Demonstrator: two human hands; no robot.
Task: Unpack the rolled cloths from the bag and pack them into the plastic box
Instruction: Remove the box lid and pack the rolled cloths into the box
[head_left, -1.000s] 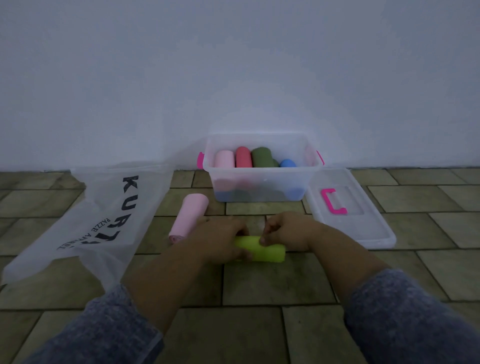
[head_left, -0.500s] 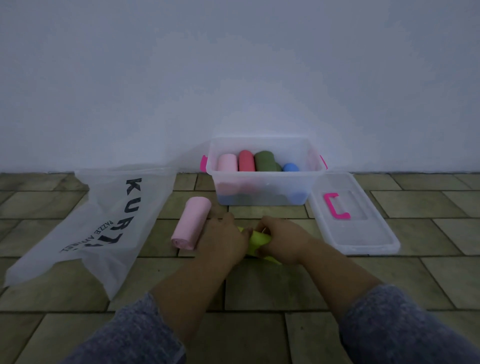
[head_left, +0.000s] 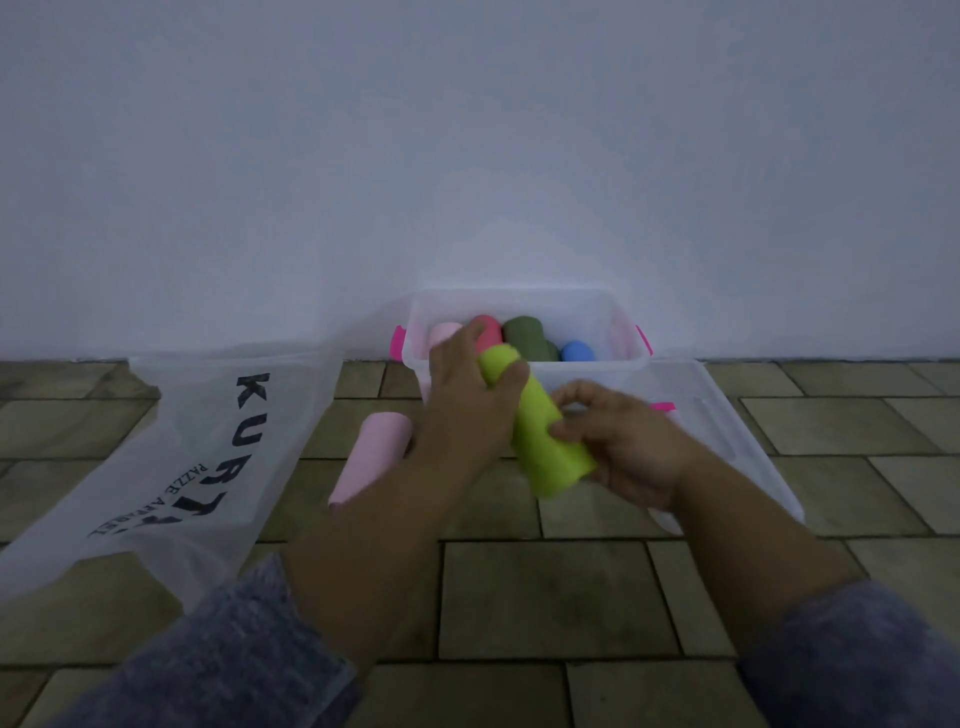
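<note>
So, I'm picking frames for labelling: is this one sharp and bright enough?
Head view: dim, bluish light, no glare; the left hand, right hand and lime roll are softened by motion blur; the bag print is readable.

Both my hands grip the lime-green roll (head_left: 545, 436), left hand (head_left: 467, 405) at top, right hand (head_left: 628, 447) at base, before the plastic box (head_left: 618, 317).

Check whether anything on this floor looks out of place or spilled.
Nothing is spilled or damaged. One pale pink roll lies loose on the tiles beside the bag, not yet packed in the plastic box. The lid lies off to its right. The left hand and right hand hold the lime roll.
</note>
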